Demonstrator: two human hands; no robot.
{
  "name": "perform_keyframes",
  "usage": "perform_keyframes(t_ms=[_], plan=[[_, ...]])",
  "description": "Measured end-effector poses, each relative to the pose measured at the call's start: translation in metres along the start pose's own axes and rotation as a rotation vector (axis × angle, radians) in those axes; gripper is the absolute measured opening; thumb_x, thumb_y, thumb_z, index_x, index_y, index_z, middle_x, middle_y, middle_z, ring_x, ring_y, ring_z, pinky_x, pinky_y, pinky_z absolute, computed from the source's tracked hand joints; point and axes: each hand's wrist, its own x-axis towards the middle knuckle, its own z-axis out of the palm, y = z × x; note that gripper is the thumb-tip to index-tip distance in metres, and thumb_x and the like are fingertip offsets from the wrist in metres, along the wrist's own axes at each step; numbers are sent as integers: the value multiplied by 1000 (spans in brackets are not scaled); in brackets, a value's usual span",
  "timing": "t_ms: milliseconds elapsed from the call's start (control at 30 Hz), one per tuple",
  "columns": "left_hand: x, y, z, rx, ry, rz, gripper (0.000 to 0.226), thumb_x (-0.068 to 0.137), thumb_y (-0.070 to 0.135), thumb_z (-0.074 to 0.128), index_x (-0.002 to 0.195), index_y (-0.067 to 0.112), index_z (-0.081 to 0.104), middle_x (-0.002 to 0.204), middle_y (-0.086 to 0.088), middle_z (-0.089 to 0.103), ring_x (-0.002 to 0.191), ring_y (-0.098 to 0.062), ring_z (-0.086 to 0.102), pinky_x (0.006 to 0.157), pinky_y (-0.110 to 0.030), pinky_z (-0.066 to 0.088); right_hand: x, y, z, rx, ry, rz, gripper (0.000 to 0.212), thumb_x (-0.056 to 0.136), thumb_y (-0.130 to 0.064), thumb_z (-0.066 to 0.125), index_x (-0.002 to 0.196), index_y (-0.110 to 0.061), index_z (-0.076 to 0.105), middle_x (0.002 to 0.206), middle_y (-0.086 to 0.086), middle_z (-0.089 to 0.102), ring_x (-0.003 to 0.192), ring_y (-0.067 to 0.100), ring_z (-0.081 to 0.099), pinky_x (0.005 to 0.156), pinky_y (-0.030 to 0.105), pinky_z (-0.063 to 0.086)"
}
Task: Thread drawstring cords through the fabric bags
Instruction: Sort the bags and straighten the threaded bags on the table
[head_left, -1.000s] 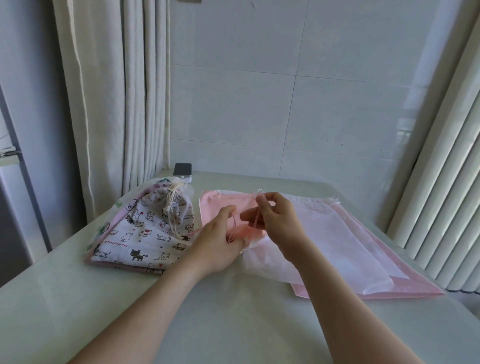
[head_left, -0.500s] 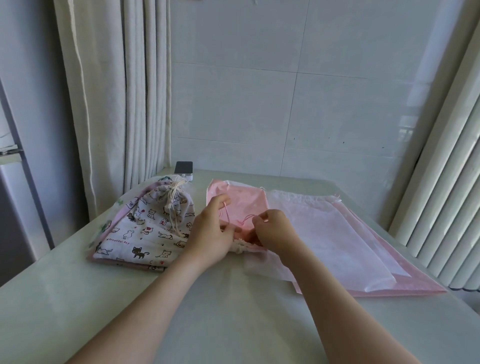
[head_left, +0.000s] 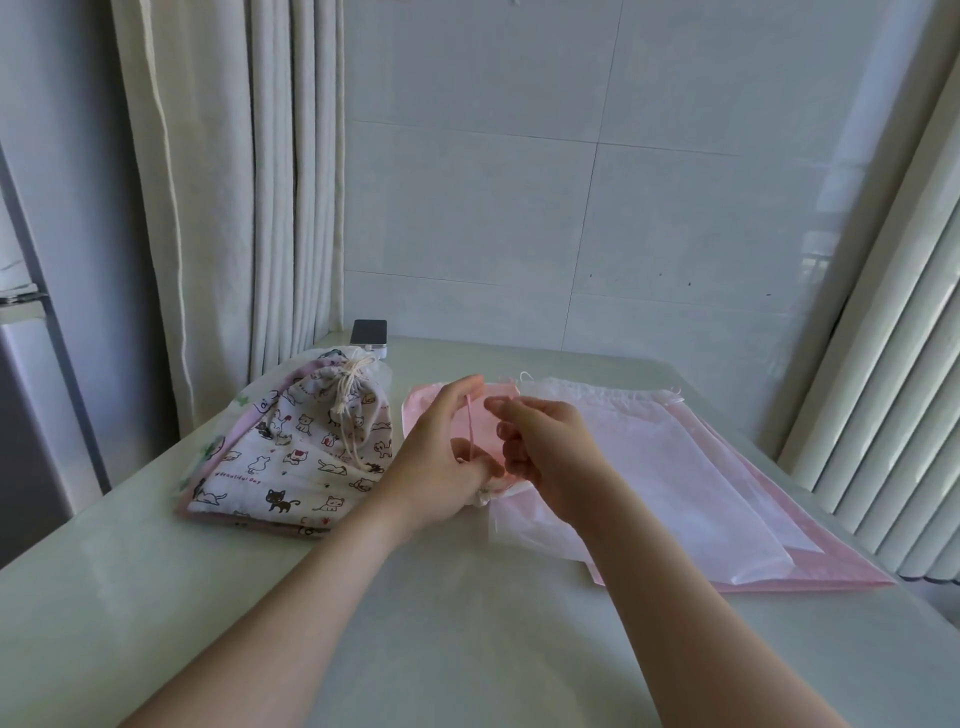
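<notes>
**Pink cord pinched above the bag**

The left hand (head_left: 441, 462) pinches a thin pink cord (head_left: 469, 426), which runs straight down between its forefinger and thumb. The right hand (head_left: 550, 452) curls its fingers near the cord's upper end; I cannot tell whether it grips. Both hands work over the pink bag (head_left: 423, 415), beside sheer white bags (head_left: 675, 457). 1 cat-print bag (head_left: 311, 452) lies cinched at left. A slackened pinch would likely let the cord slip free, and a hard tug could bunch the flimsy fabric.
</notes>
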Motion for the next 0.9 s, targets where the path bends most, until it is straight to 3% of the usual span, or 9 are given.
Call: perform_keyframes(t_ms=[100, 200, 300, 367, 500, 567, 667, 767, 900], plan=[[-2, 1, 2, 12, -105, 33, 87, 89, 1, 73, 155, 42, 34, 117, 17, 63, 74, -12, 66, 73, -28, 59, -4, 2, 2, -169, -66, 17, 26, 86, -19, 73, 89, 6, 72, 64, 7, 53, 70, 27, 54, 67, 45, 50], [-3, 2, 2, 27, -150, 42, 89, 88, 1, 73, 155, 44, 32, 117, 3, 64, 73, -12, 63, 75, -30, 59, -7, -2, 1, -226, -73, 67, 16, 86, -18, 72, 89, -4, 79, 56, 2, 44, 56, 22, 45, 61, 35, 45], [-4, 3, 1, 17, -89, 32, 95, 91, -2, 67, 158, 47, 19, 143, 20, 50, 68, -15, 62, 65, -24, 54, -3, -5, 0, 10, -36, 139, 13, 93, -12, 63, 98, -3, 70, 60, 2, 44, 49, 17, 32, 47, 27, 30], [-3, 0, 0, 66, -17, -13, 94, 92, 6, 69, 158, 46, 14, 139, 18, 50, 75, -21, 67, 63, -24, 55, 0, -6, -1, 232, 11, 171, 9, 97, -7, 57, 102, -4, 64, 63, 2, 46, 47, 14, 29, 43, 25, 25], [2, -2, 0, 141, 36, -130, 46, 96, 30, 73, 135, 28, 49, 107, 5, 68, 92, -19, 71, 62, -23, 56, 3, -7, -6, 462, 114, 127, 10, 103, -5, 54, 104, -3, 63, 66, 4, 55, 46, 12, 35, 43, 24, 30], [3, -1, 0, 157, 17, -102, 14, 101, 33, 65, 110, 23, 70, 83, 9, 74, 77, -11, 70, 68, -26, 55, 1, -9, -5, 410, 136, 84, 14, 105, -5, 51, 106, 0, 65, 71, 8, 63, 51, 14, 44, 48, 25, 37], [2, -2, 1, 130, 21, -115, 25, 107, 24, 53, 91, 19, 72, 57, 13, 61, 53, -5, 53, 56, -20, 42, -6, -12, -2, 213, 214, 32, 22, 104, -3, 48, 101, 7, 67, 83, 19, 77, 63, 25, 70, 58, 31, 55], [3, -3, 2, -7, 92, -193, 24, 109, 19, 50, 95, 11, 69, 65, 3, 60, 50, -8, 51, 51, -21, 41, -8, -13, -1, 25, 322, 24, 28, 101, -5, 46, 92, 10, 68, 78, 23, 76, 68, 35, 77, 60, 37, 64], [5, -3, 2, -53, 110, -234, 23, 105, 18, 56, 93, 13, 74, 66, 5, 61, 52, -6, 53, 53, -19, 42, -4, -12, -5, -332, 462, -67, 36, 91, -16, 47, 79, 8, 70, 62, 12, 73, 61, 33, 73, 62, 42, 60]])
